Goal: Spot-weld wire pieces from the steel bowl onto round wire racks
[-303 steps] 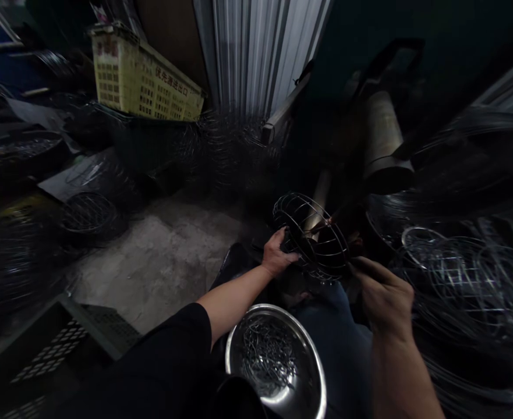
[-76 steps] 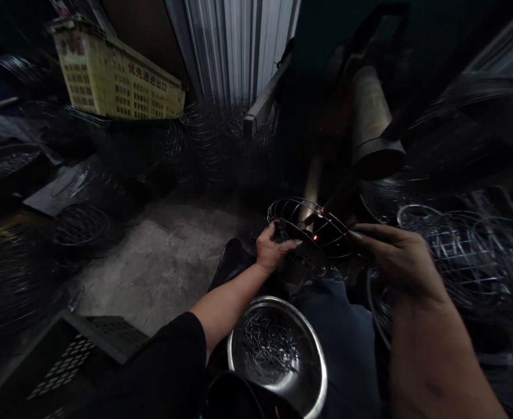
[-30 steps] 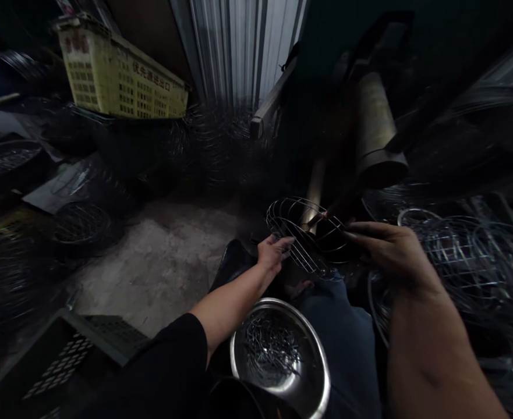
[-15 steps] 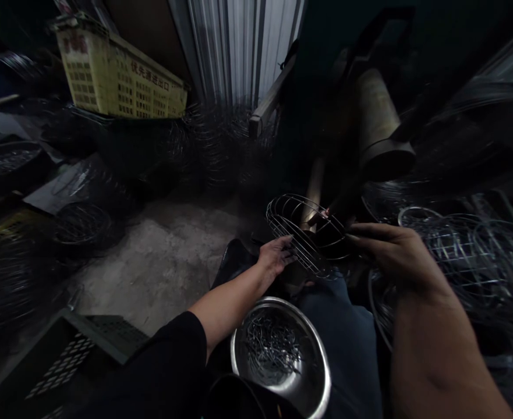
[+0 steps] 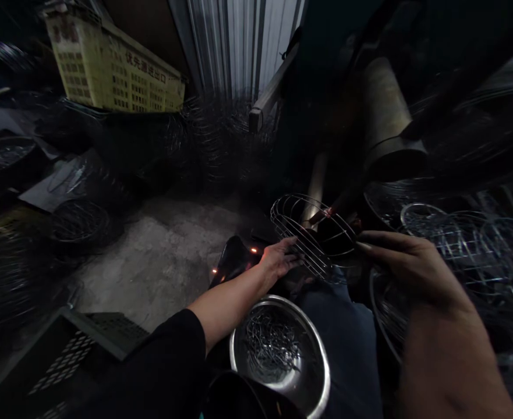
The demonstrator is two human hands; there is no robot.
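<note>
A round wire basket (image 5: 311, 256) made of thin metal rods is tilted on its side in front of me. My left hand (image 5: 280, 259) is closed on its near left side, fingers against the rods. At the right edge of the basket, the thumb and fingers of my right hand (image 5: 398, 253) are pinched together on its wire; any small piece between the fingertips is too dark to make out. A dark machine bar with a faint red tip (image 5: 328, 213) meets the upper rim. Behind the basket stands a pale metal post (image 5: 314, 195).
A steel bowl (image 5: 324, 364) of short bent wires sits by my lap. Wire baskets (image 5: 470, 250) pile up at right, below a thick cylinder (image 5: 385, 110). A green crate (image 5: 103, 331) is at lower left, a yellow crate (image 5: 120, 75) at upper left. Sparks (image 5: 254, 250) glow near my left arm.
The basket and both hands have shifted slightly right in the view. Orange sparks now show near my left forearm, and a faint red glow appears by the basket's right edge.
</note>
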